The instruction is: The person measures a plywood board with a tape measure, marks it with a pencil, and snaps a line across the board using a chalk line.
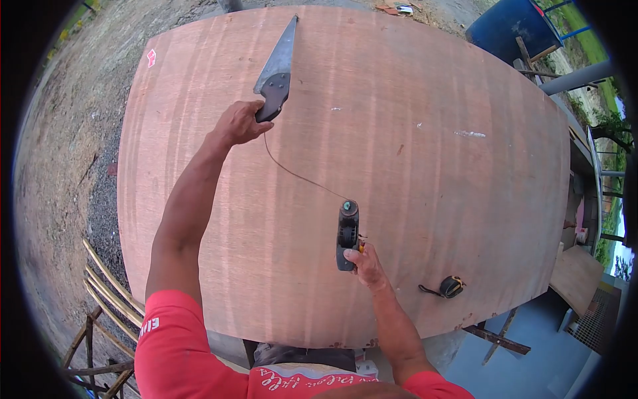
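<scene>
Seen from the head-worn camera, a person in a red shirt leans over a broad plywood sheet, both arms stretched forward from its near edge. The left arm reaches long, elbow slightly bent, toward the sheet's far edge, where the left hand is closed on the dark handle of a handsaw, fingers along its side and thumb by its near end. The saw lies left of the sheet's middle, its blade pointing at the far edge.

The right arm stays lower, forearm angled inward, as the right hand grips a dark line reel over the sheet's near half, the thumb laid across its lower end. A thin string curves from the reel toward the left hand; whether those fingers also pinch it is hard to tell at this size. A tape measure with a dark strap rests near the sheet's near right corner.
</scene>
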Demonstrator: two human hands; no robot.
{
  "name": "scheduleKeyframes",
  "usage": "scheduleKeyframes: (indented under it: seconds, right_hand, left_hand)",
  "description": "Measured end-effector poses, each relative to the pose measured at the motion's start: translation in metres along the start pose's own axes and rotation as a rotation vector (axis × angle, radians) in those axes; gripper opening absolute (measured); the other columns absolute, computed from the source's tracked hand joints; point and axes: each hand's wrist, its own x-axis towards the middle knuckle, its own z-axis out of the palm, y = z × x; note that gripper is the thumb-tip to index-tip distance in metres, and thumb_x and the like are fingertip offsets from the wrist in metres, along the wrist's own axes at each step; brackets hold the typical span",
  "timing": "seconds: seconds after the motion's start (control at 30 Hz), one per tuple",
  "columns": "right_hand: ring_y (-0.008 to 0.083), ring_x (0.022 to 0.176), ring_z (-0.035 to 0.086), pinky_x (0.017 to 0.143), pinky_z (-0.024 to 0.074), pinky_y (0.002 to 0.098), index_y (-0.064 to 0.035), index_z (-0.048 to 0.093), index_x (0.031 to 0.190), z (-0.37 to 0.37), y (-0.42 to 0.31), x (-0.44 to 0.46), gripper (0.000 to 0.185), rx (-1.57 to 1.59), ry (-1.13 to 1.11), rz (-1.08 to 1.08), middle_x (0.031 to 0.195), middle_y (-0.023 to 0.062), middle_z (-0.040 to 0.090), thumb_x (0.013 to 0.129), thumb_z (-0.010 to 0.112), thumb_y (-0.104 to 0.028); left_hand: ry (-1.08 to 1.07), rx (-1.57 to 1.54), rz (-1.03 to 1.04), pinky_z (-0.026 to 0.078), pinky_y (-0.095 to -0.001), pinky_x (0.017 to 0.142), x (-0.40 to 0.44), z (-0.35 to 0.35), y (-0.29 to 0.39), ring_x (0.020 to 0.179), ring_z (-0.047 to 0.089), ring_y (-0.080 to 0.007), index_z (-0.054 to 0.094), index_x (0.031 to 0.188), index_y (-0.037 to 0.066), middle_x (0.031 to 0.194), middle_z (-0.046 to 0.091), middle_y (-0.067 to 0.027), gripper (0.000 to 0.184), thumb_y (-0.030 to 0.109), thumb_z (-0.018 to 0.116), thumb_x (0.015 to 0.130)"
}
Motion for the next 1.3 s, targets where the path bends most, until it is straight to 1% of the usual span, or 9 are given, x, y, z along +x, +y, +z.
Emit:
scheduleKeyframes:
  seconds: [0.13, 0.33, 0.47, 0.57, 0.67, 0.73, 0.83, 1.17, 1.3]
  right_hand:
    - [0.0048, 0.052, 0.045, 0.045, 0.0339, 0.0216, -0.0084, 0.059, 0.085, 0.002, -0.006, -0.005, 0.022, -0.043, 0.007, 0.0, 0.065, -0.0042, 0.051, 0.078, 0.066, -0.028]
    - [0.0049, 0.052, 0.045, 0.046, 0.0346, 0.0219, -0.0083, 0.06, 0.085, 0.002, -0.002, -0.01, 0.022, -0.047, 0.01, -0.017, 0.064, -0.0044, 0.051, 0.077, 0.065, -0.028]
    - [0.0043, 0.053, 0.045, 0.046, 0.0344, 0.0213, -0.0083, 0.06, 0.087, 0.001, 0.004, -0.02, 0.024, -0.012, 0.013, -0.024, 0.065, -0.0049, 0.051, 0.076, 0.066, -0.028]
    - [0.0038, 0.053, 0.044, 0.046, 0.0337, 0.0208, -0.0081, 0.06, 0.089, -0.005, 0.011, -0.032, 0.027, 0.036, 0.04, -0.031, 0.067, -0.005, 0.051, 0.075, 0.066, -0.03]
    - [0.0066, 0.059, 0.05, 0.051, 0.0382, 0.0219, -0.0052, 0.06, 0.094, -0.017, 0.018, -0.045, 0.034, 0.05, 0.079, -0.051, 0.073, -0.0009, 0.055, 0.073, 0.065, -0.031]
    - [0.0126, 0.07, 0.06, 0.06, 0.0483, 0.0246, -0.0003, 0.06, 0.101, -0.035, 0.034, -0.047, 0.044, 0.063, 0.095, -0.07, 0.082, 0.0068, 0.063, 0.071, 0.065, -0.033]
    - [0.0165, 0.079, 0.063, 0.07, 0.0511, 0.0287, 0.0016, 0.059, 0.103, -0.051, 0.039, -0.052, 0.047, 0.073, 0.078, -0.066, 0.086, 0.0096, 0.064, 0.071, 0.064, -0.033]
    - [0.0167, 0.078, 0.063, 0.07, 0.0509, 0.0296, 0.002, 0.06, 0.102, -0.044, 0.046, -0.064, 0.046, 0.126, 0.101, -0.057, 0.086, 0.0103, 0.065, 0.07, 0.063, -0.03]
    - [0.0169, 0.078, 0.063, 0.071, 0.0506, 0.0297, 0.0022, 0.06, 0.102, -0.041, 0.051, -0.069, 0.046, 0.132, 0.087, -0.047, 0.086, 0.0105, 0.065, 0.069, 0.062, -0.03]
  left_hand:
    - [0.108, 0.017, -0.042, 0.05, -0.0416, 0.082, 0.074, -0.039, 0.003, 0.092, 0.065, -0.037, 0.065, 0.108, -0.006, 0.098, 0.067, -0.0247, 0.052, 0.034, 0.073, 0.075]
    - [0.177, -0.014, 0.008, 0.051, -0.0383, 0.079, 0.046, -0.065, -0.011, 0.086, 0.067, -0.0326, 0.062, 0.111, -0.011, 0.091, 0.068, -0.0252, 0.061, 0.035, 0.075, 0.074]
    - [-0.008, 0.015, -0.091, 0.049, -0.0377, 0.087, 0.038, -0.077, -0.009, 0.097, 0.066, -0.0331, 0.058, 0.119, -0.01, 0.104, 0.066, -0.027, 0.063, 0.031, 0.076, 0.075]
    - [0.098, 0.001, -0.001, 0.049, -0.0401, 0.07, 0.047, -0.069, -0.014, 0.075, 0.065, -0.0309, 0.067, 0.094, -0.007, 0.082, 0.066, -0.0232, 0.044, 0.031, 0.074, 0.072]
    - [-0.027, 0.026, -0.041, 0.048, -0.0409, 0.069, 0.06, -0.072, -0.001, 0.073, 0.063, -0.031, 0.066, 0.09, -0.006, 0.078, 0.065, -0.0223, 0.041, 0.03, 0.073, 0.072]
    - [-0.007, 0.057, -0.025, 0.048, -0.0414, 0.069, 0.069, -0.069, 0.001, 0.072, 0.063, -0.0311, 0.066, 0.09, -0.006, 0.078, 0.064, -0.0221, 0.041, 0.03, 0.072, 0.071]
    - [-0.028, 0.099, -0.025, 0.048, -0.0414, 0.072, 0.079, -0.07, 0.007, 0.075, 0.063, -0.0307, 0.066, 0.096, -0.004, 0.08, 0.065, -0.0207, 0.044, 0.032, 0.072, 0.072]
    - [-0.007, 0.087, 0.027, 0.049, -0.0398, 0.07, 0.087, -0.075, 0.01, 0.074, 0.063, -0.0293, 0.068, 0.092, -0.005, 0.078, 0.065, -0.021, 0.045, 0.033, 0.072, 0.069]
    - [-0.085, 0.145, -0.025, 0.048, -0.0395, 0.079, 0.091, -0.078, 0.014, 0.086, 0.063, -0.0296, 0.067, 0.103, -0.002, 0.092, 0.066, -0.0201, 0.049, 0.033, 0.072, 0.07]
